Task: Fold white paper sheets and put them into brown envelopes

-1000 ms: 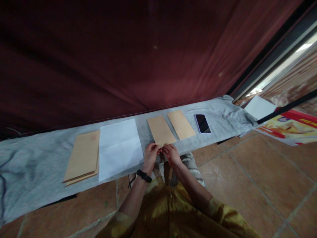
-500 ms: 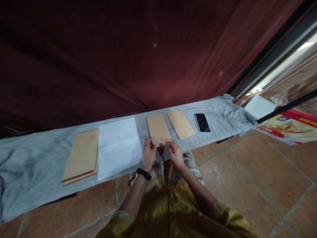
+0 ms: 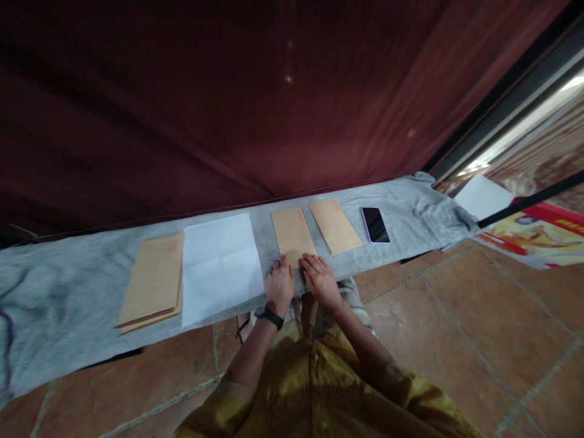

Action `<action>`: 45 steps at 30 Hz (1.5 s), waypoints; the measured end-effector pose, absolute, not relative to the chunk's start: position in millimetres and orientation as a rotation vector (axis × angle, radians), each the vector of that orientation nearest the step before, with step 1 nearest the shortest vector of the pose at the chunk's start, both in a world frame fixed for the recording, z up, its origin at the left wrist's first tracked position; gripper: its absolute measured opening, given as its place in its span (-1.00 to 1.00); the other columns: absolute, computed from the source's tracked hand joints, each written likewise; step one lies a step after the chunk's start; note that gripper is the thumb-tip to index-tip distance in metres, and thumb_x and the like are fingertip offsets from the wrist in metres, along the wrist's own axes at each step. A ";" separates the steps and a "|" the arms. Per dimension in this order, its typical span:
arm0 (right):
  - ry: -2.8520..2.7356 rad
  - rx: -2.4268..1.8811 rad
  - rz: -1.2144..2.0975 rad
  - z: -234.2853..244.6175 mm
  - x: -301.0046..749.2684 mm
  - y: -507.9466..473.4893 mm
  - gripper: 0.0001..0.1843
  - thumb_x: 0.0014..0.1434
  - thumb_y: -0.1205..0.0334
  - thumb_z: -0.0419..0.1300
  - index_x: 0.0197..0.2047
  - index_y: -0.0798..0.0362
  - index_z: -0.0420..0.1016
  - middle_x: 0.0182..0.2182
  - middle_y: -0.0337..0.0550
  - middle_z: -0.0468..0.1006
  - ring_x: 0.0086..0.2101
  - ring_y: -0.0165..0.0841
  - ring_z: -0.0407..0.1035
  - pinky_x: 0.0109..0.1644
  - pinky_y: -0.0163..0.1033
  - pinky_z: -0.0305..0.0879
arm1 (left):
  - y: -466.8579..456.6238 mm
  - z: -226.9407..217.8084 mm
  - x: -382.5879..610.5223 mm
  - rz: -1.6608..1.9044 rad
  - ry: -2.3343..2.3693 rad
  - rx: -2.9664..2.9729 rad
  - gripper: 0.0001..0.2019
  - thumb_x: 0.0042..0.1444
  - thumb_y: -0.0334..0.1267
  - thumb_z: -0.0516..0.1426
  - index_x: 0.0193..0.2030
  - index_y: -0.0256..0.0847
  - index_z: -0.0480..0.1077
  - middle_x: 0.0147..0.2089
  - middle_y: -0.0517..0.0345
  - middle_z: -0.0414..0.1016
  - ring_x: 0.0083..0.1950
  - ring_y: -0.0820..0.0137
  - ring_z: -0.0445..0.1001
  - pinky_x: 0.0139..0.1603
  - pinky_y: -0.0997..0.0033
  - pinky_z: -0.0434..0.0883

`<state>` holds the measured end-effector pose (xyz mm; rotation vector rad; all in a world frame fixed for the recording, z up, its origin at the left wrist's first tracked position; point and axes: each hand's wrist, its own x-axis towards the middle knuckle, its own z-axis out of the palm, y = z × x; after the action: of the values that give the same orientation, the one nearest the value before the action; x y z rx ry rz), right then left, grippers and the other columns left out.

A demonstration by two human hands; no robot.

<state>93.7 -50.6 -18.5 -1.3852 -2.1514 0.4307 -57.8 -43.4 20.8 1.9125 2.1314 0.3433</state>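
A brown paper envelope (image 3: 293, 231) lies flat on the grey cloth in front of me. My left hand (image 3: 280, 281) rests on its near left corner, palm down with the fingers stretched forward. On the near right corner lies my right hand (image 3: 319, 277), its fingers flat and extended. The envelope's near edge is partly hidden under both hands. To its right is a second brown envelope (image 3: 335, 226), apart from my fingers. Left of my left hand, white paper sheets (image 3: 221, 267) lie beside a stack of brown envelopes (image 3: 152, 277).
The grey cloth (image 3: 68, 298) covers a long narrow surface. A phone (image 3: 375, 225) in a purple case lies on the right. Behind hangs a dark red curtain (image 3: 274, 121). A red and yellow printed box (image 3: 533, 234) stands at the far right above the tiled floor (image 3: 447, 316).
Both hands have gone from holding the envelope's near edge with bent fingers to lying flat on it. The near edge now lies down on the cloth.
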 end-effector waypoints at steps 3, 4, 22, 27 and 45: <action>-2.123 -1.388 0.435 -16.6 93.1 -50.3 -0.54 0.41 0.26 -0.02 0.32 0.04 0.35 0.31 0.00 0.34 0.33 -0.20 0.15 0.44 0.07 0.01 | -46.7 21.8 -53.1 0.276 2.121 2.051 -0.62 0.34 -0.26 -0.07 0.19 -0.28 0.37 0.00 -0.23 0.50 -0.09 0.08 0.54 -0.13 0.15 0.48; -2.113 -1.390 0.437 -16.0 92.8 -50.2 -0.54 0.41 0.26 -0.01 0.32 0.04 0.36 0.31 0.00 0.35 0.33 -0.20 0.16 0.44 0.07 0.01 | -47.7 21.7 -52.2 0.264 2.112 2.103 -0.63 0.34 -0.27 -0.08 0.17 -0.29 0.38 0.01 -0.24 0.49 -0.04 0.06 0.52 -0.08 0.12 0.48; -2.048 -1.535 0.396 -19.6 91.3 -45.1 -0.54 0.40 0.26 -0.03 0.30 0.05 0.38 0.32 0.01 0.33 0.33 -0.15 0.15 0.42 0.06 0.01 | -56.1 -9.7 -62.8 0.422 1.557 2.507 -0.49 0.35 -0.27 -0.09 0.40 -0.35 0.18 0.46 -0.22 0.16 0.52 0.14 0.02 0.48 0.00 0.10; -2.001 -1.572 0.389 -21.0 91.7 -40.9 -0.56 0.41 0.22 -0.03 0.28 0.03 0.40 0.31 0.00 0.34 0.33 -0.15 0.14 0.41 0.06 0.00 | -60.6 -11.1 -63.0 0.421 1.557 2.514 -0.47 0.34 -0.21 -0.04 0.41 -0.34 0.17 0.50 -0.20 0.07 0.54 0.12 -0.06 0.50 -0.02 0.03; -1.914 -1.638 0.314 -29.1 96.7 -26.6 -0.55 0.39 0.25 -0.03 0.28 0.03 0.39 0.30 0.05 0.35 0.29 -0.15 0.18 0.37 0.06 0.06 | -65.9 -13.3 -63.4 0.443 1.590 2.474 -0.40 0.35 -0.12 -0.03 0.44 -0.40 0.10 0.51 -0.23 0.02 0.55 0.14 -0.08 0.52 0.00 -0.02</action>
<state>96.7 -26.6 -29.1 -1.6381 -1.9140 0.3141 -63.4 -65.9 -13.3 2.4741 1.5904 0.4429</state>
